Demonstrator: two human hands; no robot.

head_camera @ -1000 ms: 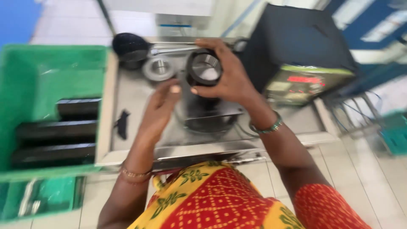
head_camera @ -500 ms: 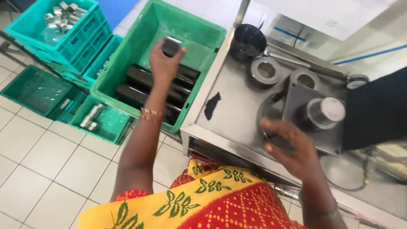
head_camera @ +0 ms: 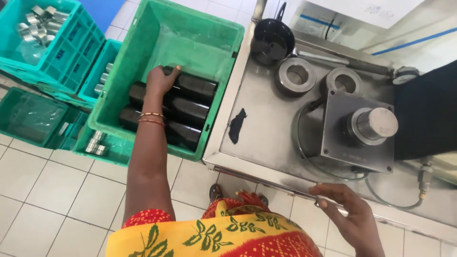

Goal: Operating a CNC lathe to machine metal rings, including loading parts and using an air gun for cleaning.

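inside green crate [head_camera: 143,62], left hand [head_camera: 162,80] presses black packs [head_camera: 193,100]; right hand [head_camera: 350,214] spread.

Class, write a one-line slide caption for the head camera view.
Left hand rests on dark cylinders in a green crate; right hand hovers open by the steel bench.

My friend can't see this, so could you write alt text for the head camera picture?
A person's left hand rests on dark cylinders stacked in a green crate, while the right hand hovers open at the edge of a metal bench holding steel rings.
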